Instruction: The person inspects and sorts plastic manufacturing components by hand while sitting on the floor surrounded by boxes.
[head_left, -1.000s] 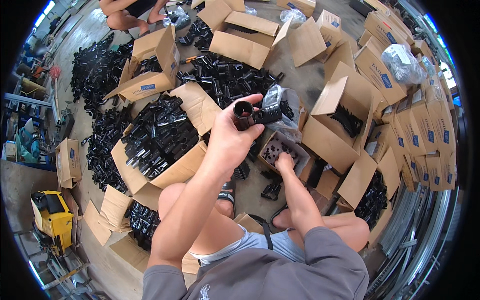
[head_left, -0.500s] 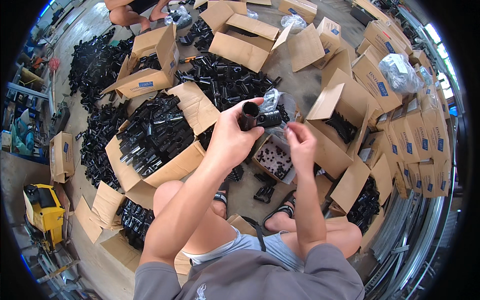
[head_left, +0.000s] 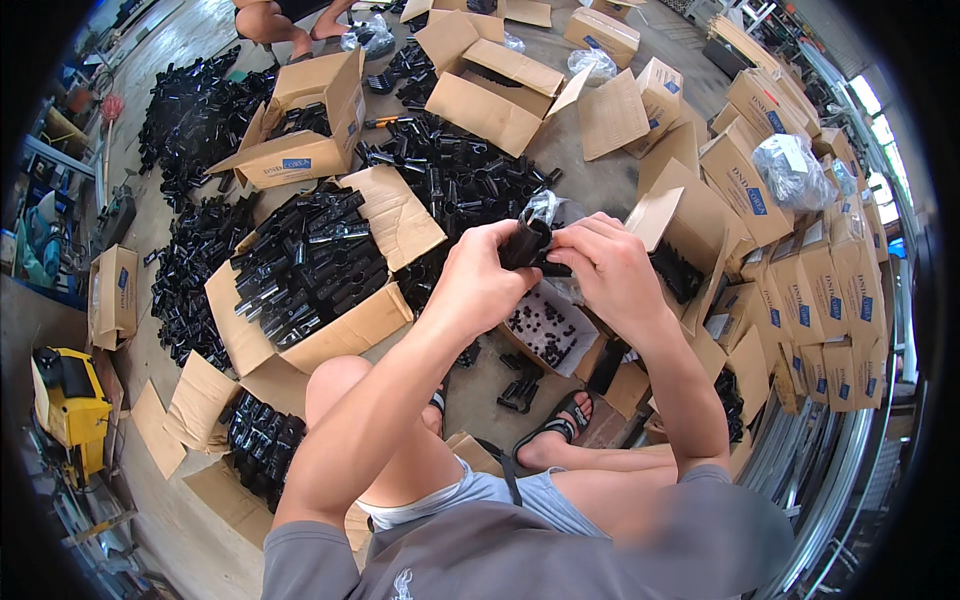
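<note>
My left hand [head_left: 478, 285] is wrapped around a black pipe fitting [head_left: 527, 243], a short tube with its open round mouth tilted up. My right hand [head_left: 612, 265] has thumb and fingers pinched together against the fitting's right side. Whatever sits between those fingertips is hidden. Just below both hands stands a small open box [head_left: 578, 353] with a pale inside, and many tiny black pieces are scattered in it. Loose black fittings [head_left: 520, 392] lie on the floor between my feet.
Left of my arm, a cardboard box [head_left: 345, 330] is heaped with black fittings. Fitting piles [head_left: 195, 275] spread beyond it. Open cartons [head_left: 485, 118] stand ahead; stacked cartons [head_left: 815, 285] and metal profiles [head_left: 800, 470] lie right. A yellow machine [head_left: 80, 405] stands left. Another person's leg [head_left: 265, 25] shows far off.
My right hand has moved up and in from beside the small box to the fitting's side. The fitting has shifted slightly right in my left hand, its side arm now mostly covered.
</note>
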